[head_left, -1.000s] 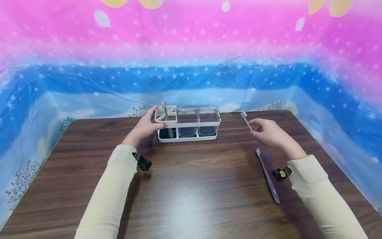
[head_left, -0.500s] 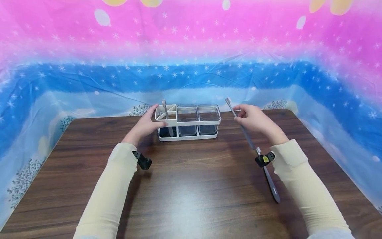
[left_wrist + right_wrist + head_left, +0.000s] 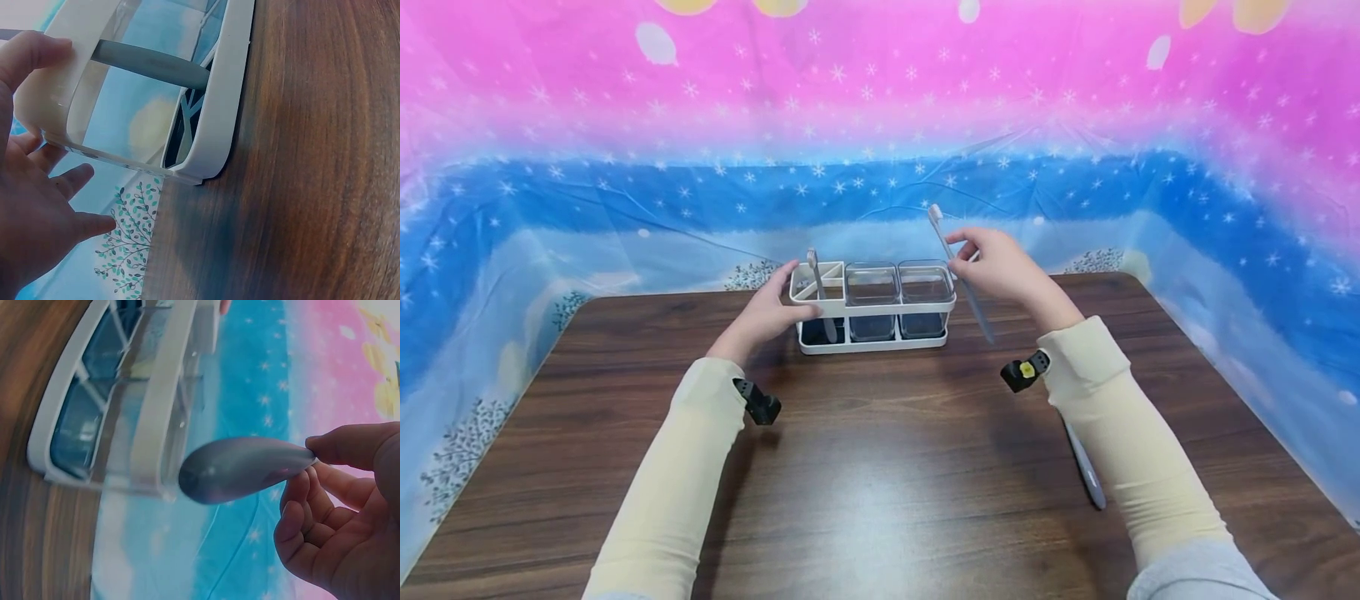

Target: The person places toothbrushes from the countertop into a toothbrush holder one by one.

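A white toothbrush holder (image 3: 880,307) stands toward the back of the table, with a grey toothbrush (image 3: 817,279) upright in its divided left section. My left hand (image 3: 763,315) grips the holder's left end, thumb on the front of the upper rail and fingertips at the side and back. Between thumb and fingers, my right hand (image 3: 996,265) pinches a second grey toothbrush (image 3: 976,308), raised beside the holder's right end. Its bristles point up and the wide handle end (image 3: 231,472) hangs down. A third toothbrush (image 3: 1084,467) lies on the table, its head hidden under the right forearm.
Two clear cups, one in the middle (image 3: 871,287) and one on the right (image 3: 927,287), sit in the holder. Behind the brown wooden table (image 3: 865,467) hangs a pink and blue snowflake cloth (image 3: 880,192).
My right hand has carried its toothbrush left and upward, from above the table's right side to the holder's right end. The left hand and the holder have stayed in place.
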{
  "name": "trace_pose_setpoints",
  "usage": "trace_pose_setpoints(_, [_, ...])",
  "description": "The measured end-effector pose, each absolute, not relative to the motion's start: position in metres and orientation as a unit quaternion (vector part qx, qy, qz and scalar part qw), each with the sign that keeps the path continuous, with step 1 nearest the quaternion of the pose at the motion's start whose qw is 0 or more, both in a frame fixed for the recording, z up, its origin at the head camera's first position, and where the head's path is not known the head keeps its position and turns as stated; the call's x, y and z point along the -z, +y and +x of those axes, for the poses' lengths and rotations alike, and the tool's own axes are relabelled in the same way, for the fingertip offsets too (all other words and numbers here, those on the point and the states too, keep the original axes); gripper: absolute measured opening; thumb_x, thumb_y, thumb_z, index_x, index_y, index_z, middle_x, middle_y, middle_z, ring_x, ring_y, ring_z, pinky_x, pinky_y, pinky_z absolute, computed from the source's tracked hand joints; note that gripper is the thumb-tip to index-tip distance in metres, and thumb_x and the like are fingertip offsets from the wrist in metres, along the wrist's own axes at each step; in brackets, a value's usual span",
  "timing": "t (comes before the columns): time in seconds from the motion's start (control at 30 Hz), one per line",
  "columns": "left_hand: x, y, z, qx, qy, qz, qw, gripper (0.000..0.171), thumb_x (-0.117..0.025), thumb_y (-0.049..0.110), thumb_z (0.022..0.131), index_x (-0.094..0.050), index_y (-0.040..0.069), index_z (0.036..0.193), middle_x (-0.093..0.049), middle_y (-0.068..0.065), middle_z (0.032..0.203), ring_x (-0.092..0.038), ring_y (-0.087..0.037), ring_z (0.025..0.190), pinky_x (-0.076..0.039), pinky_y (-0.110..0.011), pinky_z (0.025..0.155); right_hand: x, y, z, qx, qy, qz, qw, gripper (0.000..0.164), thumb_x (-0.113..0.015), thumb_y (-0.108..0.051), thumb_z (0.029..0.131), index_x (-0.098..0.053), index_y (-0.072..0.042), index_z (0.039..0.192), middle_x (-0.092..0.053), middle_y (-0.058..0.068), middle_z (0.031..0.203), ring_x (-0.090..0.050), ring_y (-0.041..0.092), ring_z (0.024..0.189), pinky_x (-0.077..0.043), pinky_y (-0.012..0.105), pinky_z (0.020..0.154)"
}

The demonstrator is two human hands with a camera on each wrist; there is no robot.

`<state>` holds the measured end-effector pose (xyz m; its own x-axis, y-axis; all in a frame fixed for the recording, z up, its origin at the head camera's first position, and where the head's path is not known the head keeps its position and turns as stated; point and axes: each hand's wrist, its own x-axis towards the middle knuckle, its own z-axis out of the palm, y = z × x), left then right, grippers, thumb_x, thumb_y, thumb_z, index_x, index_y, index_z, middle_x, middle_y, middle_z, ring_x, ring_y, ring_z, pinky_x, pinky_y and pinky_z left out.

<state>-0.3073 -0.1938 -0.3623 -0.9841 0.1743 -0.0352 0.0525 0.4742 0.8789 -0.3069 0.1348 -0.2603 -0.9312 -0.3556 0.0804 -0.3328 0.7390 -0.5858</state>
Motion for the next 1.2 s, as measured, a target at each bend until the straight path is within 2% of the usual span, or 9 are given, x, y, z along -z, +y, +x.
trace_pose_setpoints(0.2, [0.364, -0.194, -0.308, -0.503, 0.860, 0.068, 0.057, 0.096, -0.070, 0.025, 0.084, -0.007, 0.017, 0.157, -0.017, -0.017, 0.159, -0.019, -0.035, 0.144, -0.023, -0.057, 0.113, 0.251, 0.111, -0.307, 0.333, 0.921, -0.203, 0.008, 0.041, -0.057, -0.013, 0.093, -0.055, 0.000, 0.132, -0.064, 0.017, 0.100, -0.063, 0.028, 0.086, -0.053, 0.033, 0.068])
trace_pose_setpoints(0.33, [0.363, -0.195, -0.308, -0.503, 0.860, 0.071, 0.056, 0.095, -0.070, 0.024, 0.085, -0.008, 0.016, 0.157, -0.018, -0.017, 0.158, -0.019, -0.034, 0.144, -0.023, -0.056, 0.113, 0.250, 0.098, -0.308, 0.348, 0.916, -0.201, 0.010, 0.040, -0.057, -0.015, 0.094, -0.055, -0.004, 0.132, -0.064, 0.015, 0.101, -0.063, 0.027, 0.086, -0.055, 0.036, 0.069])
trace_pose_setpoints(0.57, [0.363, -0.194, -0.307, -0.507, 0.857, 0.072, 0.053, 0.095, -0.070, 0.024, 0.084, -0.009, 0.016, 0.157, -0.020, -0.016, 0.158, -0.022, -0.034, 0.143, -0.025, -0.056, 0.112, 0.243, 0.076, -0.310, 0.380, 0.903, -0.199, -0.002, 0.037, -0.057, -0.015, 0.094, -0.056, -0.005, 0.130, -0.063, 0.012, 0.101, -0.062, 0.025, 0.086, -0.049, 0.034, 0.067])
trace_pose_setpoints(0.87, [0.363, -0.196, -0.307, -0.500, 0.862, 0.068, 0.055, 0.095, -0.070, 0.025, 0.084, -0.009, 0.018, 0.157, -0.017, -0.014, 0.159, -0.018, -0.033, 0.145, -0.022, -0.056, 0.113, 0.235, 0.053, -0.313, 0.415, 0.884, -0.211, -0.036, 0.036, -0.057, -0.016, 0.095, -0.056, -0.007, 0.130, -0.063, 0.009, 0.099, -0.062, 0.022, 0.087, -0.051, 0.036, 0.076])
trace_pose_setpoints(1.2, [0.362, -0.196, -0.308, -0.499, 0.862, 0.066, 0.059, 0.095, -0.070, 0.026, 0.085, -0.009, 0.017, 0.157, -0.020, -0.015, 0.158, -0.021, -0.033, 0.144, -0.024, -0.056, 0.113, 0.231, 0.027, -0.310, 0.454, 0.860, -0.220, -0.082, 0.036, -0.057, -0.017, 0.096, -0.055, -0.007, 0.130, -0.063, 0.007, 0.101, -0.061, 0.019, 0.089, -0.051, 0.035, 0.077])
